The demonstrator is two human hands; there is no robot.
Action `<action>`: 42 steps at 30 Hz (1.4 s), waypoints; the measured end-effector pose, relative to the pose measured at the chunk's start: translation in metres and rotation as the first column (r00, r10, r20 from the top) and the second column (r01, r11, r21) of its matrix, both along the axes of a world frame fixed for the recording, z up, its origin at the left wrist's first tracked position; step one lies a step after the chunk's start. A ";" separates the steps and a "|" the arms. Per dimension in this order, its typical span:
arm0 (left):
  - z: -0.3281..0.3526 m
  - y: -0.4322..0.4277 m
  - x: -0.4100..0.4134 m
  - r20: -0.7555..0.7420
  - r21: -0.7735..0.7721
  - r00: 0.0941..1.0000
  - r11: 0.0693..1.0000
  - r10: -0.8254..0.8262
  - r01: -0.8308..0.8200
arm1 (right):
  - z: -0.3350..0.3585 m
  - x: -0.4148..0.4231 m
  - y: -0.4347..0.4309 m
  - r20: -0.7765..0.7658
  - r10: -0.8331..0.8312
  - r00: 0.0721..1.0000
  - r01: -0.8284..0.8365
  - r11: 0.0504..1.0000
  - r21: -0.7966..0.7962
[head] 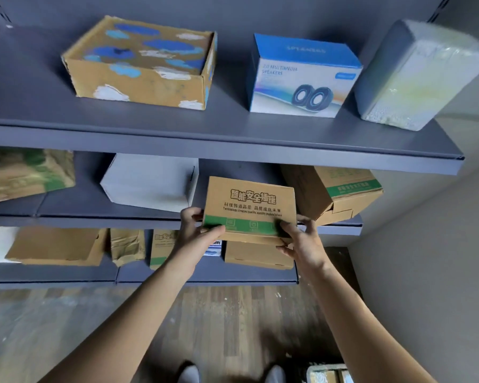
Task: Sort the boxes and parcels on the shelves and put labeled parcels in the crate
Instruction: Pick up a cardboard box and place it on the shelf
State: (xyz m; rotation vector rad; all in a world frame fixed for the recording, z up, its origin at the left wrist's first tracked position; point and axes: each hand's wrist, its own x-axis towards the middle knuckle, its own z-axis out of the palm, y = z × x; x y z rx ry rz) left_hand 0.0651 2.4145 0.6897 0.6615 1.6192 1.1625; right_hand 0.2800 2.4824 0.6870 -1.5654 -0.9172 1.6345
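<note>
Both my hands hold a small brown cardboard box with a green band in front of the middle shelf. My left hand grips its lower left corner. My right hand grips its lower right corner. The box is tilted with its printed face toward me. A corner of a crate shows on the floor at the bottom right.
On the top shelf stand a painted brown box, a blue speaker box and a wrapped pale parcel. A white box and brown cartons sit on the middle shelf; more cartons lie below.
</note>
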 end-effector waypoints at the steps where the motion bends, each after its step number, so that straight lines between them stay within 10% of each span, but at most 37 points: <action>1: 0.006 -0.007 -0.003 0.000 0.007 1.000 1.000 0.003 -0.003 | 0.009 -0.001 -0.011 -0.023 0.006 1.000 -0.006 1.000 0.007; 14: 0.064 -0.070 0.008 -0.202 0.126 0.979 0.992 0.004 0.022 | 0.087 0.015 -0.092 -0.292 0.147 0.945 -0.117 0.986 0.119; 23: 0.119 -0.110 0.085 -0.777 0.202 0.629 0.945 -0.005 0.258 | 0.121 0.045 -0.127 -0.218 0.142 0.965 -0.088 0.966 0.241; 32: 0.149 -0.139 0.159 -0.746 0.250 0.659 0.879 -0.092 0.406 | 0.140 0.075 -0.160 -0.249 0.235 0.940 -0.118 0.905 0.408; 42: 0.175 -0.136 0.139 -0.332 0.386 0.941 0.901 -0.064 0.198 | 0.168 0.059 -0.164 -0.144 0.195 0.970 -0.086 0.833 0.547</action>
